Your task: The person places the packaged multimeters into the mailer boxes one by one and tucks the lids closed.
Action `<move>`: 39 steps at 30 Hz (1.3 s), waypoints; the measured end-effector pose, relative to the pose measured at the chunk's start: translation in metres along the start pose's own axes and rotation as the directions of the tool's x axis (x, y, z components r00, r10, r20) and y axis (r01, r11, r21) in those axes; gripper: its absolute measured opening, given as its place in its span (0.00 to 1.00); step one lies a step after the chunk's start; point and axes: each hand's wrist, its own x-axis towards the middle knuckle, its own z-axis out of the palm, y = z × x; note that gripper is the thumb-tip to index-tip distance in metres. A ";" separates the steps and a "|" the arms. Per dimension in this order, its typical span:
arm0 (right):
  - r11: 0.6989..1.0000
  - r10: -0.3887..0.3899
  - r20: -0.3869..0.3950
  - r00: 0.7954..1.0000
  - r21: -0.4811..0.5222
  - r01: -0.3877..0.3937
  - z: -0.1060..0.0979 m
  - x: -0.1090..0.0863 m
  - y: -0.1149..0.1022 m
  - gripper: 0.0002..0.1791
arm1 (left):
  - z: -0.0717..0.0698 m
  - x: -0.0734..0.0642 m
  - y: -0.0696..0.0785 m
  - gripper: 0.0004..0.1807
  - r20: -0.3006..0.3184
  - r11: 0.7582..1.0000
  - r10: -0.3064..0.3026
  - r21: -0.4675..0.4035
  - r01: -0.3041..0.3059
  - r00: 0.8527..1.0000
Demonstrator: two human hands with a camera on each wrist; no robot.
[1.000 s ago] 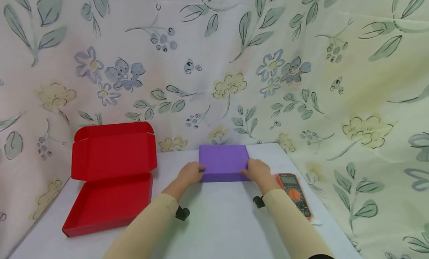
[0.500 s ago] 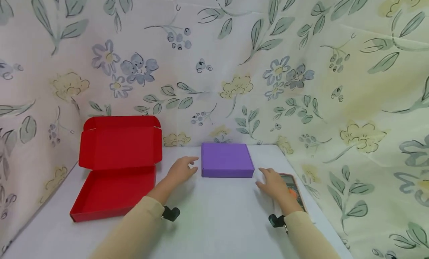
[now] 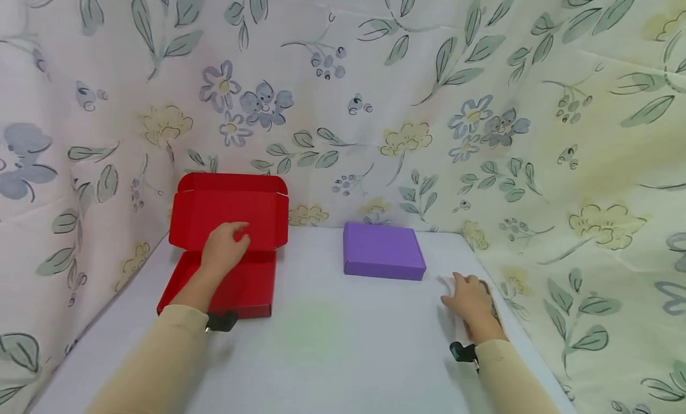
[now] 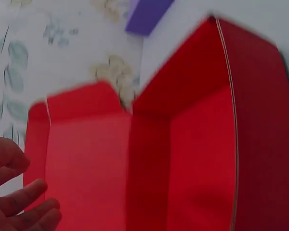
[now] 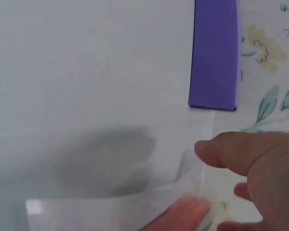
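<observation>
Holds up the left hand (image 3: pixel 222 250) at left of centre in the head view, with the fingers loosely bent and spread, gripping nothing. Overlaps the raised lid (image 3: pixel 262 214) and the tray of a red cardboard mailer box (image 3: pixel 259 298) there; cannot tell whether touching either. Shows parted fingertips (image 4: pixel 36 189) at the lower left of the left wrist view, close by the lid. Reaches in from the lower left of the frame inside a beige sleeve (image 3: pixel 150 366), angled up and to the right, with a black wrist mount (image 3: pixel 222 321) beside the wrist.

Hangs the right hand (image 3: pixel 470 301) over an orange-cased multimeter (image 5: pixel 183 214), right of centre and fairly low in the head view, with the thumb well apart from the bent fingers. Covers most of the multimeter there, leaving a dark strip in sight along the right of the hand. Points the thumb leftward in the right wrist view, above the edge of a clear plastic bag (image 5: pixel 62 214) around the multimeter, with the other fingers lower down at the lower right; cannot tell whether touching the bag. Reaches in from the lower right of the frame, tilted up and to the left.

Has a closed purple cardboard box (image 3: pixel 383 250) right of centre, between both hands and nearer the right one, on a white table (image 3: pixel 321 354), below a floral curtain (image 3: pixel 332 104) across the upper frame.
</observation>
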 end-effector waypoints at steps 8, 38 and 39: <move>0.966 0.239 0.114 0.964 0.071 -0.248 -0.015 -0.011 0.048 0.60 | -0.037 0.000 -0.058 0.24 -0.064 0.994 -0.045 0.095 0.051 0.997; 0.897 0.380 0.309 0.872 0.107 -0.429 -0.037 -0.006 0.042 0.59 | -0.035 -0.034 -0.148 0.31 0.139 0.951 -0.289 0.154 0.268 0.947; 0.897 0.378 0.311 0.872 0.113 -0.428 -0.038 -0.006 0.042 0.59 | -0.034 -0.035 -0.148 0.31 0.134 0.949 -0.296 0.150 0.276 0.946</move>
